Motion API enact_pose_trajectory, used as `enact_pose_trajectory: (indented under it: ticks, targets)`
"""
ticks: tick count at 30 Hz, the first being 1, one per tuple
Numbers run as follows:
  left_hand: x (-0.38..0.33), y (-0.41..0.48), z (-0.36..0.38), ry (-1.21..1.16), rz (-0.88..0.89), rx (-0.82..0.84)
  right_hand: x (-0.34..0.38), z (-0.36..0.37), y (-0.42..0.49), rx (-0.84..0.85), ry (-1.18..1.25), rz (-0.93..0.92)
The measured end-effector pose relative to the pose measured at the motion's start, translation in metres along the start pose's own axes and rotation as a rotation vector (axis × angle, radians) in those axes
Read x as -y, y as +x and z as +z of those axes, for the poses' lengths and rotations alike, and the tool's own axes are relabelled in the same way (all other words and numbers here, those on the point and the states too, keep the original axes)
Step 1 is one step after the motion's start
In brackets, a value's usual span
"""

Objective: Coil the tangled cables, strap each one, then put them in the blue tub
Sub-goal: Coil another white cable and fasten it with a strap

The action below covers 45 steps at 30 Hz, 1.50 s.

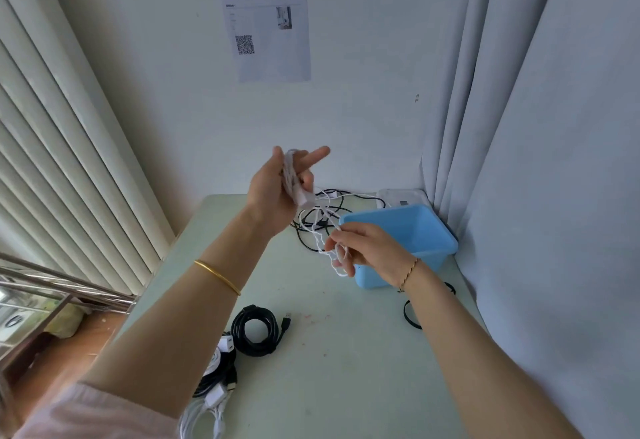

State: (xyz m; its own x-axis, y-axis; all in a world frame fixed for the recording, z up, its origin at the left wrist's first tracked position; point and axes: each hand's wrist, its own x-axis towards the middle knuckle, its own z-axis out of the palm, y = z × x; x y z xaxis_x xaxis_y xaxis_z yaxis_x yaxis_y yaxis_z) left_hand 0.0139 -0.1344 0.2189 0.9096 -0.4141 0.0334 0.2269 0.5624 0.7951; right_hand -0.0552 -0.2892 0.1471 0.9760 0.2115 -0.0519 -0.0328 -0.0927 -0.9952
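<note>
cable coil (292, 178) stands nearly upright in left hand (272, 196), tail in right hand (367, 248).

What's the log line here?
phase: coiling; left hand: holds white cable, part-coiled; right hand: pinches its slack; blue tub: looks empty

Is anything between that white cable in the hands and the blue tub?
Nothing visible blocks the open blue tub. The white cable, held by left hand and right hand, trails into the tangled black cables behind.
</note>
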Motion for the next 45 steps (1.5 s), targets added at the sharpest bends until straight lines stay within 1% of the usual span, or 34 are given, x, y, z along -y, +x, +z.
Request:
enact_pose_trajectory:
  ticks: [3,6,9,12,14,16,18,20,23,26,30,33,37,43,45]
  targets:
    - [-0.002,0.004,-0.010,-0.018,0.090,-0.129,0.014,0.002,-0.009,0.077,-0.086,-0.009]
    - [-0.005,0.007,-0.014,0.010,0.120,-0.206,0.026,0.003,-0.018,0.100,-0.141,-0.023]
    - [-0.004,0.008,-0.017,0.204,0.157,-0.293,0.037,0.002,-0.027,0.108,-0.144,-0.052]
    - [-0.001,0.009,-0.022,0.381,0.187,-0.319,0.044,-0.004,-0.029,0.017,-0.134,-0.147]
    - [0.005,0.006,-0.020,0.549,0.213,-0.296,0.049,-0.005,-0.028,-0.033,-0.147,-0.205]
    - [0.012,0.002,-0.012,0.797,0.232,-0.227,0.056,-0.002,-0.025,-0.059,-0.126,-0.255]
    - [0.019,-0.004,-0.004,1.010,0.201,-0.102,0.062,-0.003,-0.020,-0.143,-0.098,-0.313]
    - [0.020,-0.011,0.004,1.104,0.107,0.037,0.065,-0.010,-0.013,-0.280,-0.090,-0.360]
    - [0.014,-0.022,0.012,1.026,-0.071,0.198,0.063,-0.022,-0.004,-0.438,-0.157,-0.377]
    - [0.013,-0.028,0.018,0.896,-0.169,0.342,0.054,-0.025,0.005,-0.518,-0.154,-0.364]
    - [0.012,-0.026,0.020,0.616,-0.249,0.369,0.036,-0.024,0.013,-0.551,-0.027,-0.294]
    - [0.011,-0.018,0.018,0.336,-0.276,0.312,0.024,-0.016,0.011,-0.472,-0.048,-0.245]
    - [0.010,-0.013,0.015,0.067,-0.191,0.234,0.012,0.001,0.005,-0.272,-0.019,-0.158]
    - [0.017,-0.006,0.009,0.087,-0.004,0.045,0.013,0.003,-0.004,-0.028,-0.253,-0.021]
    - [0.019,-0.003,0.009,0.087,0.062,-0.019,0.017,0.005,-0.010,0.047,-0.282,0.009]
